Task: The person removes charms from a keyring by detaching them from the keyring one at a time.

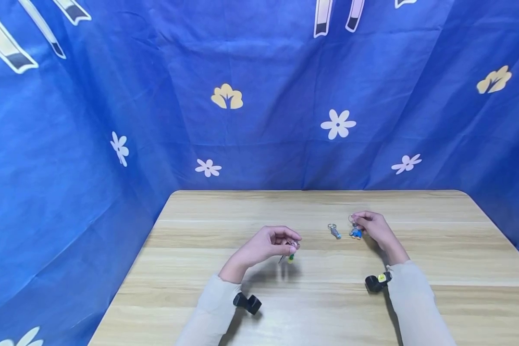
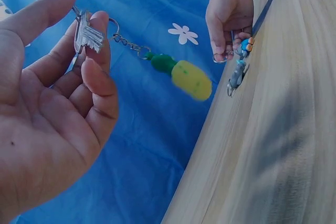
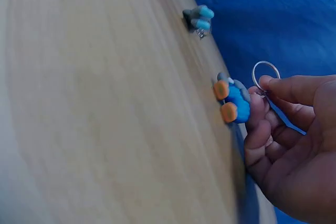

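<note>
My left hand pinches a small bunch of silver keys between thumb and fingers, above the table. From their ring a yellow pineapple keychain charm with a green top dangles on a short chain. Farther right, my right hand pinches the metal ring of a blue figure keychain, thumb and fingertips on the ring's base. The figure has orange feet and hangs close to the tabletop. Between the hands, nearer the right one, a grey figure keychain with light-blue feet lies on the table.
The wood-grain table has rounded far corners. Behind it and on the left hangs a blue curtain with flower prints. Black wrist cameras are strapped at the left sleeve and the right sleeve.
</note>
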`<state>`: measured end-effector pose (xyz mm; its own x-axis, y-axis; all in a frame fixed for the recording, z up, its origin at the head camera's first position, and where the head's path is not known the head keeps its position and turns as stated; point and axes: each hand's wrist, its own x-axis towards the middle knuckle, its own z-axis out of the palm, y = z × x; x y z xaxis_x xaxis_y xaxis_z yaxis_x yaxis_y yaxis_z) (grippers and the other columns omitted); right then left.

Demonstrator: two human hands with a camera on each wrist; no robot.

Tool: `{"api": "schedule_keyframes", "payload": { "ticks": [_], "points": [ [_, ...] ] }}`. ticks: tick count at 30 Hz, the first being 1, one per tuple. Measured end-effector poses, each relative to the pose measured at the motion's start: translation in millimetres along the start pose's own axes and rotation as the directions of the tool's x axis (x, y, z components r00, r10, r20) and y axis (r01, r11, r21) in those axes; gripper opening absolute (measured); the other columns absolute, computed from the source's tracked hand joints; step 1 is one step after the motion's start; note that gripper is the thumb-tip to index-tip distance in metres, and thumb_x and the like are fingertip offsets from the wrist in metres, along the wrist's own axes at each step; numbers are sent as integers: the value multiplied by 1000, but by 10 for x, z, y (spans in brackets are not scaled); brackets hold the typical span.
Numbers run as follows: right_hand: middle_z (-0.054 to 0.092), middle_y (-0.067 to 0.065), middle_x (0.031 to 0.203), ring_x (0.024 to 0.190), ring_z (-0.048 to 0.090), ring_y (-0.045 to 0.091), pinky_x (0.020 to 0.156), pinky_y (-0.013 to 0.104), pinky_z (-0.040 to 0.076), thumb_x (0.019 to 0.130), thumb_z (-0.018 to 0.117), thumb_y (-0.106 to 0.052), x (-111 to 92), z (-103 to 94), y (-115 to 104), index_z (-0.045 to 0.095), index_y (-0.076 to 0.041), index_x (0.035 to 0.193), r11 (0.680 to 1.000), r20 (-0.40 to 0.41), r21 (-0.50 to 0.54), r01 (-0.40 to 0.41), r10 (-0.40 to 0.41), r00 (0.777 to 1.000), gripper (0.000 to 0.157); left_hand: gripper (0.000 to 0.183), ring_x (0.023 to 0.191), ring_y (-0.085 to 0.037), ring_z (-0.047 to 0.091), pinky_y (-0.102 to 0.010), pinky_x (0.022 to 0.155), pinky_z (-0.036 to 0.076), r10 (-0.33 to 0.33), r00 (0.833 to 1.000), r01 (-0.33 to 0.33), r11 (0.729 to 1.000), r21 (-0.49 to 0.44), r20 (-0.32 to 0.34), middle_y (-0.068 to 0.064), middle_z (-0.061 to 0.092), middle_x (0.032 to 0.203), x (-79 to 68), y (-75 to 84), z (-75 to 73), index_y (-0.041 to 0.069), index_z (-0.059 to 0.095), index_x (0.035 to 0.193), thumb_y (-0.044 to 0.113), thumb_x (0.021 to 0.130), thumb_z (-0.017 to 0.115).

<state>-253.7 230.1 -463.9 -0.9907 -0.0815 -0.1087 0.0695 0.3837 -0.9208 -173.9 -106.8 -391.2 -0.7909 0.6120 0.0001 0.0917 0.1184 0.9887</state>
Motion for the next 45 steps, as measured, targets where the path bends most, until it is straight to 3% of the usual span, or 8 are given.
{"api": "schedule_keyframes", "payload": {
  "ticks": [6,11,17,24,27,36,45],
  "points": [
    [64,-8,86,73,57,1,64,20,49,99,48,-12,13,13,61,56,11,120,1000,21,-2,-12,12,1000,32,36,81,-6,63,-25,74,56,-4,1000,4,1000,-2,6,-29,64,103,-18,2,12,-9,59,119,6,87,66],
    [67,-7,89,73,60,-1,68,19,52,98,48,-11,6,14,77,56,13,121,1000,28,14,-15,14,1000,34,36,82,-6,63,-32,77,57,8,1000,-8,1000,2,21,-36,60,108,-20,-3,10,-11,58,120,4,87,65],
    [67,-9,87,74,60,-5,70,15,52,96,52,-9,-36,4,86,53,14,125,997,-39,67,-30,33,999,37,34,82,-5,63,-19,71,53,17,1000,-18,1000,19,24,-31,63,109,-16,-14,18,-6,60,120,5,88,65],
    [63,-13,82,75,58,-5,72,12,51,98,49,-9,-151,-16,33,53,14,123,987,-190,153,-44,73,979,34,39,83,-4,63,-19,74,54,9,999,-9,1000,-11,39,-13,68,104,-22,6,30,-11,56,123,2,87,64],
    [62,-14,82,76,58,-5,73,11,51,99,46,-8,-205,-15,-3,51,14,124,984,-216,176,-38,77,973,34,38,84,-6,63,-18,75,53,14,999,-14,1000,-16,33,-7,68,103,-21,12,34,-12,56,122,1,87,63],
    [63,-9,88,80,61,-3,75,14,52,99,47,-9,-337,98,-102,47,17,125,974,-51,228,-4,16,999,37,34,85,-4,60,-16,74,52,21,1000,-22,999,-31,-23,2,65,99,-20,39,42,-9,60,119,1,86,63],
    [65,-7,91,83,62,2,75,18,53,99,49,-12,-427,223,-219,49,15,124,971,8,237,9,-11,1000,36,35,85,-5,61,-18,77,53,28,1000,-27,999,-45,7,4,67,97,-8,21,37,-12,58,119,4,88,63]
  ]
}}
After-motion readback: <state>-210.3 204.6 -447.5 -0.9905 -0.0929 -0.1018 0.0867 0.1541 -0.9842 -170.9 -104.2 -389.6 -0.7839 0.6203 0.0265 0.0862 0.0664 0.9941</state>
